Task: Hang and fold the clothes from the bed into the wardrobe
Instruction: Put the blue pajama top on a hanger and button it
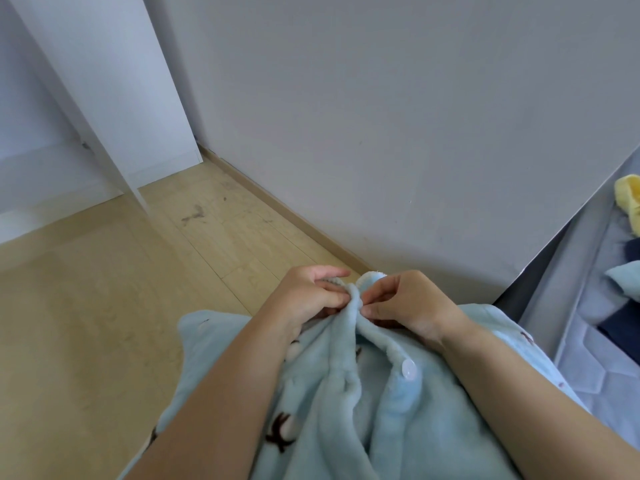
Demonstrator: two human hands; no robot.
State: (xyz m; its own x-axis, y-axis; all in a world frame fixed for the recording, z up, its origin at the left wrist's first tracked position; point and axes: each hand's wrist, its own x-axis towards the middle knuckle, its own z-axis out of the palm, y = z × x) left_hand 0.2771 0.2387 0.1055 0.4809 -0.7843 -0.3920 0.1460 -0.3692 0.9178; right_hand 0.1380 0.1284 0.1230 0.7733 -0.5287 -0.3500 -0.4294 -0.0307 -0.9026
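A light blue fleece top (367, 403) with dark embroidered marks and a white button (409, 369) hangs in front of me, held up near my body. My left hand (311, 299) pinches the left edge of its front opening near the collar. My right hand (405, 306) pinches the opposite edge, so the two edges meet between my fingertips. A white wardrobe (104, 98) stands open at the far left. The bed (588, 341) is at the right, with a yellow garment (628, 199), a dark blue one (623, 327) and a pale blue one (623, 282) lying on it.
A light wooden floor (104, 306) spreads between me and the wardrobe. A grey wall (381, 116) with a wooden skirting board runs straight ahead. The wardrobe's open door panel (121, 81) juts toward the room.
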